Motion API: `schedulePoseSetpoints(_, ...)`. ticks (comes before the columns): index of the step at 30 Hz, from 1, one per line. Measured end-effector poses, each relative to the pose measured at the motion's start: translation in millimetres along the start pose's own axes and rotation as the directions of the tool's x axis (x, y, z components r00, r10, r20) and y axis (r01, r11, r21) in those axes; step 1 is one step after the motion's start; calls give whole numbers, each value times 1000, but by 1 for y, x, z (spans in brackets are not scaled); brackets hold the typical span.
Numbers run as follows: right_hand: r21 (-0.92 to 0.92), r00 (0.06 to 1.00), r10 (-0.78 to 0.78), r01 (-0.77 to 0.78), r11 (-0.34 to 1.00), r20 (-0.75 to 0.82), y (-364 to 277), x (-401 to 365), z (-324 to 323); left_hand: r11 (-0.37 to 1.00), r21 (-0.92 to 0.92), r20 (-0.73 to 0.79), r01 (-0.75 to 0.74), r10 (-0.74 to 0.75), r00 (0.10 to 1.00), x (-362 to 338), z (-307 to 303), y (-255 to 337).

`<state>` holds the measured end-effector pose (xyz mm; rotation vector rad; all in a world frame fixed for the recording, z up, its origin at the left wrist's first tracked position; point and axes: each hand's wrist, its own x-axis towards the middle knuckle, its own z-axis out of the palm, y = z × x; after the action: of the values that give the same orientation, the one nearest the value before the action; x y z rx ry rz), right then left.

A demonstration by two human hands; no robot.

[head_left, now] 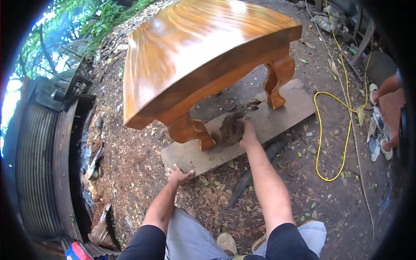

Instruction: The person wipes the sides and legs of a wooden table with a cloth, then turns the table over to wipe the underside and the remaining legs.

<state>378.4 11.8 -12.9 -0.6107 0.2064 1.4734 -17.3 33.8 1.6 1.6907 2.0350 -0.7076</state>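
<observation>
A glossy wooden table point(203, 41) with carved legs stands on a flat board point(281, 117) laid over the dirt. My left hand point(178, 176) rests at the board's near left corner, its fingers and thumb spread. Between the two near legs, my right hand point(247, 135) reaches down over the board with its fingers bent. At those fingertips is a dark brown, crumpled clump point(232, 128) that resembles a rag; it is blurred, and the fingers partly hide its right edge.
To the right, a yellow cord point(318, 143) loops over leaf-strewn ground. Another person's leg point(383, 90) and sandals show at the far right edge. Corrugated metal sheeting point(39, 164) stands at left. A dark pipe-like length point(245, 182) lies before the board.
</observation>
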Motion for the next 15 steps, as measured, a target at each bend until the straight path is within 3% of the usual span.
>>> schedulePoseSetpoints(1,181,998,61,-66,981,34,-1,10,-20,1000,10,-45,15,-15,999,7,7,1)
schedulePoseSetpoints(4,234,992,42,-70,970,120,-7,-6,-37,999,-39,-72,1,-4,997,-10,9,33)
schedulePoseSetpoints(7,-223,978,-207,193,955,-39,-3,-22,-15,997,-76,-57,16,-21,998,-21,22,68)
schedulePoseSetpoints(10,-454,955,-276,294,841,108,-12,-38,26,996,-70,-67,58,-63,996,-16,33,81)
schedulePoseSetpoints(15,-536,877,-246,452,713,413,-2,-28,100,994,-86,-61,66,-71,996,-13,33,83)
